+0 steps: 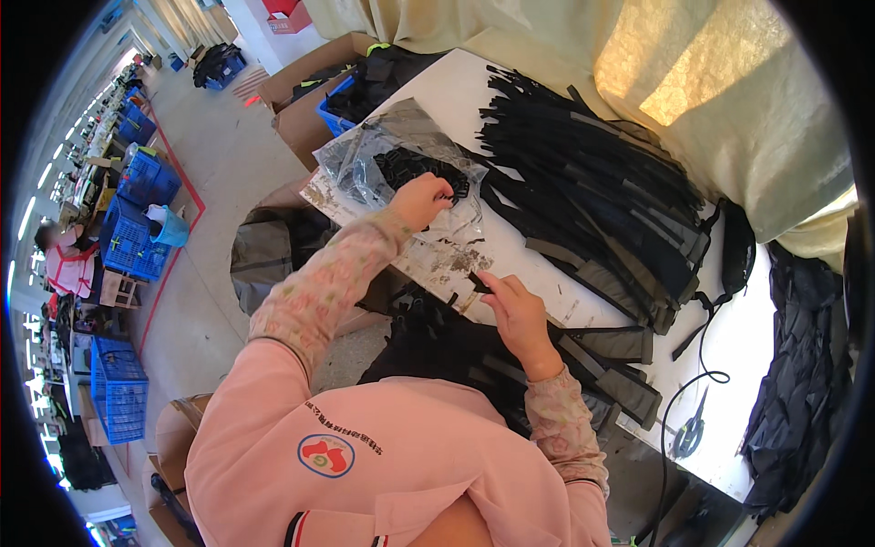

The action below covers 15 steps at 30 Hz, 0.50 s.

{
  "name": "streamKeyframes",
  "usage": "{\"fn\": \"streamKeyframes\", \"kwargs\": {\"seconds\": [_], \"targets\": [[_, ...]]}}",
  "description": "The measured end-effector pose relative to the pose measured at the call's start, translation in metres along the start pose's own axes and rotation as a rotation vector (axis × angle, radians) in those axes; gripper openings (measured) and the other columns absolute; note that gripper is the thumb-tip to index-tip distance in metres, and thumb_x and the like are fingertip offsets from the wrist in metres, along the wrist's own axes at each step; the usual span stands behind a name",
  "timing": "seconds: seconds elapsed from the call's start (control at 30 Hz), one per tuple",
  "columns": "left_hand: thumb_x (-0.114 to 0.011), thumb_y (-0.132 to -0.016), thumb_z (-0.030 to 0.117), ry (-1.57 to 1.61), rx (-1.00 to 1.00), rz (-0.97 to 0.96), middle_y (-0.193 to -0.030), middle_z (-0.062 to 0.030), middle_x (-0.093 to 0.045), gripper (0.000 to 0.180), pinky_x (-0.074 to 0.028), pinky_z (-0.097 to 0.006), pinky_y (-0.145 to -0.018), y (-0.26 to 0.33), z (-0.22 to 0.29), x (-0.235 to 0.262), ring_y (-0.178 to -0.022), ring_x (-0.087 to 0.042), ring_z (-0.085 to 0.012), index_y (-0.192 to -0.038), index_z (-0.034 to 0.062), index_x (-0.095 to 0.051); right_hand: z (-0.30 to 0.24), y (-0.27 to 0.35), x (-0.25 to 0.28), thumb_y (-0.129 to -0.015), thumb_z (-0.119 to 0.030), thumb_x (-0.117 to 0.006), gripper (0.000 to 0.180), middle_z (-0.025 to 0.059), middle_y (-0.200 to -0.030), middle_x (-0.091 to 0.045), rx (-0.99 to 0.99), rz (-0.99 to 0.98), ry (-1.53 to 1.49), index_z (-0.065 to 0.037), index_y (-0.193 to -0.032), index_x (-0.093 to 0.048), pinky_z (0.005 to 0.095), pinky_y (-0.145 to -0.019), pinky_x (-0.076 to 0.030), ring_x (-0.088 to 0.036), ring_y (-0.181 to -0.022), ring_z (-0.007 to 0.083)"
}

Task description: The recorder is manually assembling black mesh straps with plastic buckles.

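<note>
My left hand (422, 199) reaches into a clear plastic bag (365, 155) of small black plastic buckles (410, 167) on the white table (538, 251), fingers closed among the buckles. My right hand (516, 312) is at the table's near edge, pinching a small black piece (478, 282) between thumb and fingers. A bundle of black and grey webbing straps (597, 351) lies just below this hand and hangs off the table toward my lap.
A large pile of black and grey straps (602, 205) covers the table's far side. Scissors (689, 434) lie by a black cord at right. Black fabric (802, 383) hangs at far right. Cardboard boxes (305, 100) and blue crates (135, 242) stand on the floor at left.
</note>
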<state>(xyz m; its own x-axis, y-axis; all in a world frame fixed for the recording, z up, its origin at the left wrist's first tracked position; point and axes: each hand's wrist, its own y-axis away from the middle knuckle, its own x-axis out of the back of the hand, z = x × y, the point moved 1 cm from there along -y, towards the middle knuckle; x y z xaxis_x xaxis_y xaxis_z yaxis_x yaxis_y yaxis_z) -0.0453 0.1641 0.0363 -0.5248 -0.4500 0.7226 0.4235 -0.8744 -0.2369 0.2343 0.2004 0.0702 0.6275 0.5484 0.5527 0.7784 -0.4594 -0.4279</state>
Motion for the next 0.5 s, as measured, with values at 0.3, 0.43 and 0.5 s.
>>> {"fn": "streamKeyframes", "kwargs": {"seconds": [0.3, 0.43, 0.5], "targets": [[-0.068, -0.076, 0.021, -0.562, -0.068, -0.366, -0.099, -0.0088, -0.057, 0.027, -0.05, -0.039, -0.078, -0.031, -0.011, -0.027, -0.095, -0.06, -0.0298, -0.1, 0.009, -0.064, 0.012, 0.004, 0.001, -0.082, -0.007, -0.066, 0.017, 0.008, -0.075, -0.057, -0.096, 0.032, -0.073, -0.006, -0.099, -0.068, 0.0294, -0.054, -0.045, -0.057, -0.058, 0.0214], [-0.065, -0.081, 0.018, -0.548, -0.226, -0.181, -0.09, -0.0091, -0.06, 0.017, -0.051, -0.035, -0.073, -0.029, -0.007, -0.016, -0.088, -0.063, -0.0239, -0.095, 0.0082, -0.064, 0.015, -0.001, 0.011, -0.084, -0.004, -0.063, 0.013, 0.0028, -0.074, -0.06, -0.437, -0.035, -0.502, -0.002, -0.096, -0.069, 0.022, -0.055, -0.044, -0.055, -0.06, 0.0097], [-0.063, -0.084, 0.013, 0.048, 0.112, -0.099, -0.088, -0.0094, -0.064, 0.008, -0.051, -0.032, -0.067, -0.017, 0.035, 0.007, -0.078, -0.063, -0.0247, -0.089, 0.006, -0.062, 0.014, -0.001, 0.019, -0.084, -0.003, -0.062, 0.012, 0.0009, -0.074, -0.061, -0.557, -0.038, -0.663, -0.001, -0.095, -0.069, 0.0201, -0.056, -0.043, -0.054, -0.062, 0.0066]]}}
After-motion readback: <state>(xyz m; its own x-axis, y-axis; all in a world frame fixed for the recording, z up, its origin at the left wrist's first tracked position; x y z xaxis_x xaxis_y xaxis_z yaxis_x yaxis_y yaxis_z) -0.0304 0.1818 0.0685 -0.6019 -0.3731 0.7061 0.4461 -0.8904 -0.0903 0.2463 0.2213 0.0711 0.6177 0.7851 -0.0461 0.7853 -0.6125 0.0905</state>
